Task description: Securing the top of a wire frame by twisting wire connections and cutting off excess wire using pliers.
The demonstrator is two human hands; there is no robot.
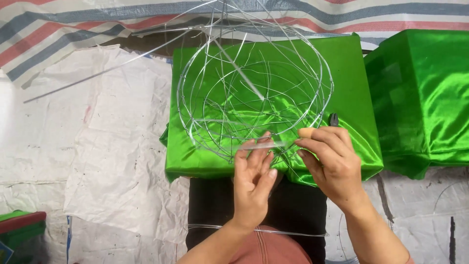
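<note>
A: Where is the wire frame (pixel 254 93) sitting?

B: On the green satin-covered block (pixel 342 73), toward twelve o'clock from the hands. It is a round openwork ball of thin silver wire, and its near rim hangs about over the block's front edge.

A: And the hands?

B: The left hand (pixel 251 188) comes up from six o'clock, fingers spread and loose — it pinches nothing that I can see, only touches a flat strand (pixel 259 145) at the near rim. The right hand (pixel 332 164) is at about four o'clock of the frame, thumb and fingers pinched on the end of that strand, with a small tan object at the thumb tip; whether it is a tool handle I cannot tell.

A: How would one do this well?

B: My judgement: steady the rim with the open hand, keep the strand taut and work close to the crossing, so the light frame does not roll.

A: Room to move?

B: Loose wire ends (pixel 107 68) stick out toward ten o'clock. A second green block (pixel 420 98) stands close at three o'clock. White sacking (pixel 97 161) lies at nine o'clock — room on that side.
</note>
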